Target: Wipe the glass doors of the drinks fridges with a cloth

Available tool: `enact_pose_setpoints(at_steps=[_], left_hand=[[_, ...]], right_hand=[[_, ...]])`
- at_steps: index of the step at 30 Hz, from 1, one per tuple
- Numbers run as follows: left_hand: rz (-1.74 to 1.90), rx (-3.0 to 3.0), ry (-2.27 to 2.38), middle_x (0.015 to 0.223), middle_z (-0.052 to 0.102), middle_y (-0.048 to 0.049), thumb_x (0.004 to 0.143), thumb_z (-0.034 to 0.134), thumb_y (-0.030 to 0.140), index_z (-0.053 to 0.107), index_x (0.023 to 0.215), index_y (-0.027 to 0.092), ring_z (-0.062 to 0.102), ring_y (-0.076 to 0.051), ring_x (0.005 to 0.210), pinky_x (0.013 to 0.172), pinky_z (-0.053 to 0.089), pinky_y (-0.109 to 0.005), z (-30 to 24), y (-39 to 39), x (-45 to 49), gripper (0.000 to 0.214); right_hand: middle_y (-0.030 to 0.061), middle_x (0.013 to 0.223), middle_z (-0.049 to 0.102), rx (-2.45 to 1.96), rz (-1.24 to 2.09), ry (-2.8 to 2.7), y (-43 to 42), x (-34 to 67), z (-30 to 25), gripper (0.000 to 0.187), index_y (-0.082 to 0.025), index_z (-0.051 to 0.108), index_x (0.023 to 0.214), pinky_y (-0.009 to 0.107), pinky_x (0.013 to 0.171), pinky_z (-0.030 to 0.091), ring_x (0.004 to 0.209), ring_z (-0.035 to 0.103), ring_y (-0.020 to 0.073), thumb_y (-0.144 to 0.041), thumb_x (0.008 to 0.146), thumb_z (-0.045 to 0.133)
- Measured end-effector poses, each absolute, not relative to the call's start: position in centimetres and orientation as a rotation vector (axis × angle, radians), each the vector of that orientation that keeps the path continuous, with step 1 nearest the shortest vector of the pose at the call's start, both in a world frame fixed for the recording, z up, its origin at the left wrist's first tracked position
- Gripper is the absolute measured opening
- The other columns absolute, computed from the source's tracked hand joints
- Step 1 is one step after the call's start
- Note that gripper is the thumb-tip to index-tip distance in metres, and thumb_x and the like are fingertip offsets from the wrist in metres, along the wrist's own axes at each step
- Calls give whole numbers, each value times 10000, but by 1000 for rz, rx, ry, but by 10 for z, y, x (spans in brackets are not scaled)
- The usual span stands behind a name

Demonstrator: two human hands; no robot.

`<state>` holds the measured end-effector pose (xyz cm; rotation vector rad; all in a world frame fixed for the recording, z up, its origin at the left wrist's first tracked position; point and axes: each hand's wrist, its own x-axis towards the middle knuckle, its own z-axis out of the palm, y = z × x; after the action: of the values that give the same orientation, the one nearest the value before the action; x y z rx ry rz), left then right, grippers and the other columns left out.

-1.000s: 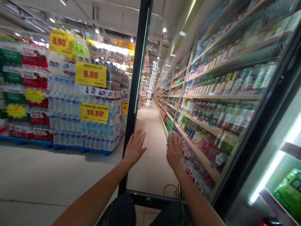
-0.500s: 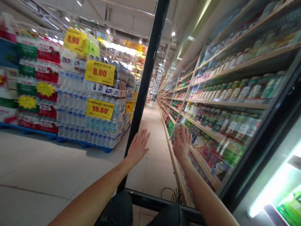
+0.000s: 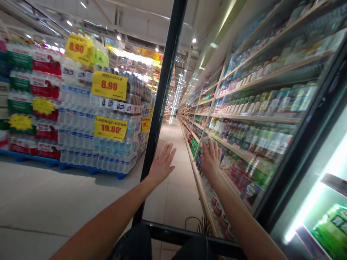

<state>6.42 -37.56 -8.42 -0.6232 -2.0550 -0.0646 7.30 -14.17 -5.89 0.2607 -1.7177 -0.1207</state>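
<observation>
Fingers (image 3: 167,151) of the left hand (image 3: 162,165) extend nearly straight, slightly spread, gripping nothing. Fingers of the right hand (image 3: 211,159) bend slightly at a pale wad (image 3: 205,139), mostly hidden; whether they grip or only press it cannot be determined. Both hands are at a glass panel (image 3: 176,195), the wad at the right fingertips. A black frame (image 3: 159,119) borders the panel; one side runs just left of the left hand. Stocked shelves (image 3: 260,118) appear in the panel at right; bottle packs (image 3: 77,137) stand on a blue pallet (image 3: 93,170) at left.

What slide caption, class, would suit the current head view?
Bare left hand and right hand held up at a black-framed clear glass panel, clear plastic bottles stacked nearby.
</observation>
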Motion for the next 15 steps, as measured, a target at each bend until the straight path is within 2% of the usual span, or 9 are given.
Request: enact_pose_setpoints(at_steps=[3, 9, 12, 15], left_hand=[[-90, -634, -2039, 1481, 216, -154, 794, 583, 393, 220, 1419, 128, 119, -251, 1386, 1117, 169, -467, -58, -362, 68, 770], [-98, -699, -1992, 1491, 190, -148, 761, 626, 404, 220, 1418, 130, 121, -255, 1388, 1119, 160, -463, -26, -346, 68, 820], [-100, -725, -1987, 1491, 189, -146, 755, 634, 407, 236, 1413, 128, 131, -262, 1387, 1116, 162, -468, -22, -343, 64, 818], [-123, -740, -1992, 1485, 210, -152, 777, 607, 392, 234, 1413, 125, 136, -259, 1387, 1117, 149, -469, -23, -343, 61, 784]], right_hand=[[121, 1423, 378, 231, -113, -1696, -137, 73, -48, 524, -196, 391, 1363, 500, 1082, 209, 1386, 167, 257, -161, 840, 396], [83, 1306, 527, 569, -344, -1804, -139, 83, -94, 468, -195, 521, 1245, 449, 1102, 193, 1380, 190, 208, -78, 807, 406], [89, 1343, 487, 403, -234, -1742, -127, 80, -60, 458, -212, 512, 1256, 461, 1096, 200, 1378, 195, 211, -120, 822, 397], [112, 1418, 384, 166, -86, -1678, -115, 77, -24, 495, -180, 438, 1328, 472, 1084, 221, 1389, 149, 232, -166, 837, 371]])
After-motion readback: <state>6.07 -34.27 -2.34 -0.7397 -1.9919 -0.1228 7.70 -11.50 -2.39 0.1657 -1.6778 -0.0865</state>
